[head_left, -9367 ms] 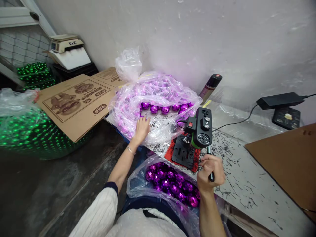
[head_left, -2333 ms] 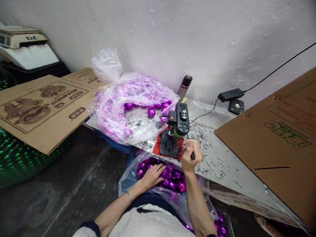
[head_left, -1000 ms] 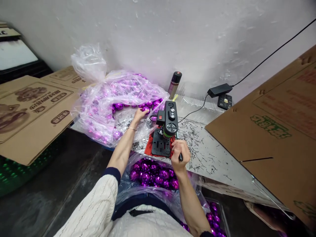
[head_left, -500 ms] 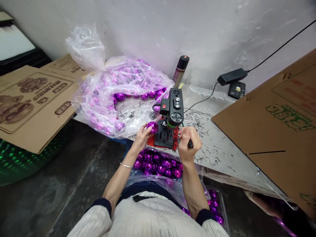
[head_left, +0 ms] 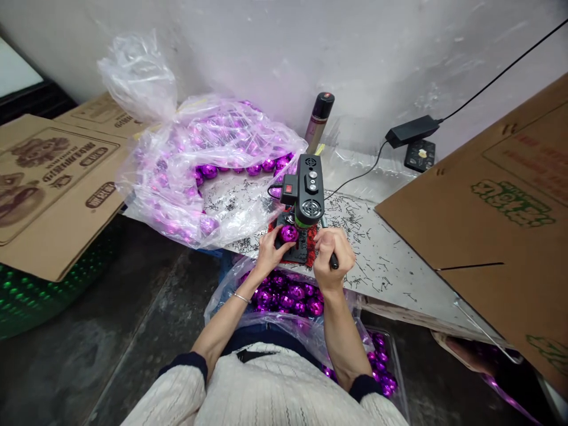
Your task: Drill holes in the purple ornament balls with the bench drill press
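My left hand pinches a shiny purple ball and holds it on the black base plate under the head of a small black bench drill. My right hand is closed round the drill's black lever handle, just right of the base. Behind the drill lies a big clear plastic bag of purple balls, open toward me. A second open bag of purple balls sits between my arms at the table's front edge.
Black shavings litter the grey table. A spray can stands at the wall, with a power adapter and cable to its right. Cardboard sheets lean at the right and lie at left. Green balls at far left.
My left hand took a purple ball from the far bag and brought it back onto the drill's base plate. My right hand stayed on the lever.
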`<state>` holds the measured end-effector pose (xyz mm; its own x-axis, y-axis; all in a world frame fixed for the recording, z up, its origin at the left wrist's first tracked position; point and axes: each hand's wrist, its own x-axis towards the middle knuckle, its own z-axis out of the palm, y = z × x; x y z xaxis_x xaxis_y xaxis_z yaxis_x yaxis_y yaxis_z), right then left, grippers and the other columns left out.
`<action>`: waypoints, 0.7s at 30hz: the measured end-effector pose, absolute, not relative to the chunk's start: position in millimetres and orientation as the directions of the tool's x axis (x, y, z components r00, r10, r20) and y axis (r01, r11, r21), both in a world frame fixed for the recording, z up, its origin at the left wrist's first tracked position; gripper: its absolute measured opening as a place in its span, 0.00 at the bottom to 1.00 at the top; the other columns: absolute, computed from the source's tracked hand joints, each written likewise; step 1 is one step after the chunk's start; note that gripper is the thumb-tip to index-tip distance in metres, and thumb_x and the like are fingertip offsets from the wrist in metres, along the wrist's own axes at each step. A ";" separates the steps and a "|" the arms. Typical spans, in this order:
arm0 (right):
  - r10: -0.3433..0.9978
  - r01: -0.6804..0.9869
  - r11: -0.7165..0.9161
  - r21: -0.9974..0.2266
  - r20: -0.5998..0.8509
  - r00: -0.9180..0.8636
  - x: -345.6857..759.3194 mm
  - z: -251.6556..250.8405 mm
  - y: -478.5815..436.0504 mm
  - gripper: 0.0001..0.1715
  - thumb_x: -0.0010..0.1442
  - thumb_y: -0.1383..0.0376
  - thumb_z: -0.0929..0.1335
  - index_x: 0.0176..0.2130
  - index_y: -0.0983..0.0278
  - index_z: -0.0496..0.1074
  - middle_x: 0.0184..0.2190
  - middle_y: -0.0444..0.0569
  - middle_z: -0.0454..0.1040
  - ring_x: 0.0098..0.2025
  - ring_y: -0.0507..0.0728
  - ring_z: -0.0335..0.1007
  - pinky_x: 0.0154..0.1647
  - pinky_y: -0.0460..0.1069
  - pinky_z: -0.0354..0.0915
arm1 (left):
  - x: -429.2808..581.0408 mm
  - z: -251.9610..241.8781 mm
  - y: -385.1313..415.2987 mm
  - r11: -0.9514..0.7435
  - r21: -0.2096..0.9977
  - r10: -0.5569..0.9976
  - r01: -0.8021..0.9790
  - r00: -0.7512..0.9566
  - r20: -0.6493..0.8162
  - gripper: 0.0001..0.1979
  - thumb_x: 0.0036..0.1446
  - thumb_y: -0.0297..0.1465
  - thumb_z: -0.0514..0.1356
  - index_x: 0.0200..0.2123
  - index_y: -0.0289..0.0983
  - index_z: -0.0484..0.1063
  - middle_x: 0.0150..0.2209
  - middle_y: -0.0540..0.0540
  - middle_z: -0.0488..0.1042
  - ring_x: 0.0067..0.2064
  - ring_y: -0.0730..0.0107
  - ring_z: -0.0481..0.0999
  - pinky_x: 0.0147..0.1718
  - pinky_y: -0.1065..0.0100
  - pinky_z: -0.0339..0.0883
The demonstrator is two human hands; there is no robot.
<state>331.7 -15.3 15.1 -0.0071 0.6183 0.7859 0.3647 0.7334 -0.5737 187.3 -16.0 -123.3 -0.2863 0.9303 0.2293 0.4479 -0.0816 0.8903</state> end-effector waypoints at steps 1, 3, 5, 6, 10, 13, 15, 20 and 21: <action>0.620 0.369 0.732 -0.573 0.785 -0.010 331.9 14.6 -15.5 0.16 0.70 0.68 0.61 0.28 0.60 0.65 0.26 0.44 0.69 0.31 0.53 0.68 0.33 0.51 0.63 | 186.9 -121.9 -15.2 -0.096 0.874 0.930 0.476 -0.269 0.249 0.31 0.56 0.44 0.71 0.59 0.40 0.71 0.55 0.38 0.78 0.57 0.49 0.77 0.60 0.49 0.66; 0.614 0.381 0.733 -0.564 0.789 -0.013 332.1 13.7 -15.6 0.16 0.69 0.68 0.61 0.29 0.60 0.65 0.26 0.44 0.70 0.31 0.53 0.68 0.33 0.51 0.62 | 186.2 -118.2 -14.8 -0.158 0.841 0.933 0.517 -0.201 0.298 0.30 0.58 0.45 0.69 0.60 0.40 0.70 0.55 0.38 0.78 0.57 0.50 0.77 0.60 0.50 0.67; 0.604 0.387 0.738 -0.554 0.797 -0.012 332.0 13.0 -15.5 0.16 0.69 0.69 0.61 0.29 0.60 0.65 0.26 0.44 0.70 0.30 0.52 0.68 0.33 0.51 0.62 | 185.9 -114.8 -15.4 -0.236 0.805 0.930 0.545 -0.113 0.349 0.29 0.60 0.44 0.68 0.61 0.39 0.69 0.56 0.37 0.77 0.59 0.50 0.76 0.62 0.50 0.66; 0.600 0.384 0.742 -0.550 0.800 -0.013 331.9 12.6 -15.4 0.16 0.69 0.69 0.61 0.29 0.60 0.65 0.26 0.44 0.70 0.30 0.52 0.68 0.33 0.51 0.62 | 186.0 -113.7 -15.7 -0.264 0.790 0.928 0.553 -0.078 0.365 0.29 0.61 0.43 0.67 0.61 0.39 0.68 0.56 0.37 0.76 0.59 0.50 0.75 0.62 0.50 0.65; 0.587 0.384 0.752 -0.536 0.809 -0.021 332.4 11.0 -15.3 0.14 0.69 0.70 0.61 0.30 0.60 0.66 0.26 0.44 0.70 0.30 0.52 0.68 0.33 0.50 0.63 | 187.9 -114.9 -14.0 -0.273 0.805 0.933 0.526 -0.060 0.355 0.29 0.61 0.43 0.67 0.62 0.40 0.67 0.58 0.37 0.75 0.61 0.50 0.74 0.63 0.49 0.65; 0.587 0.401 0.748 -0.528 0.809 -0.029 333.2 7.7 -15.7 0.14 0.69 0.70 0.60 0.30 0.60 0.66 0.26 0.44 0.70 0.30 0.52 0.68 0.32 0.50 0.63 | 188.5 -119.4 -11.7 -0.261 0.853 0.944 0.452 -0.066 0.324 0.30 0.60 0.43 0.67 0.62 0.40 0.67 0.59 0.38 0.75 0.61 0.52 0.74 0.64 0.51 0.65; 0.579 0.395 0.754 -0.525 0.815 -0.024 333.2 2.0 -16.1 0.14 0.69 0.70 0.60 0.30 0.60 0.65 0.27 0.44 0.70 0.31 0.52 0.69 0.33 0.50 0.64 | 188.0 -122.1 -11.2 -0.252 0.871 0.950 0.422 -0.062 0.306 0.31 0.60 0.42 0.68 0.63 0.40 0.67 0.60 0.38 0.75 0.61 0.53 0.75 0.65 0.51 0.64; 0.518 0.381 0.788 -0.483 0.855 0.012 330.5 -27.2 -15.0 0.14 0.70 0.68 0.60 0.31 0.60 0.65 0.28 0.44 0.71 0.30 0.52 0.69 0.32 0.49 0.64 | 186.0 -125.1 -11.9 -0.265 0.865 0.944 0.425 -0.066 0.322 0.30 0.60 0.41 0.68 0.63 0.40 0.68 0.59 0.39 0.76 0.61 0.53 0.76 0.66 0.50 0.62; 0.510 0.383 0.792 -0.476 0.860 0.013 330.1 -33.6 -14.3 0.14 0.71 0.67 0.60 0.31 0.60 0.65 0.28 0.45 0.70 0.30 0.52 0.68 0.31 0.49 0.65 | 185.8 -125.4 -11.9 -0.277 0.860 0.940 0.429 -0.064 0.335 0.30 0.60 0.41 0.68 0.63 0.40 0.68 0.59 0.39 0.76 0.61 0.53 0.76 0.66 0.50 0.62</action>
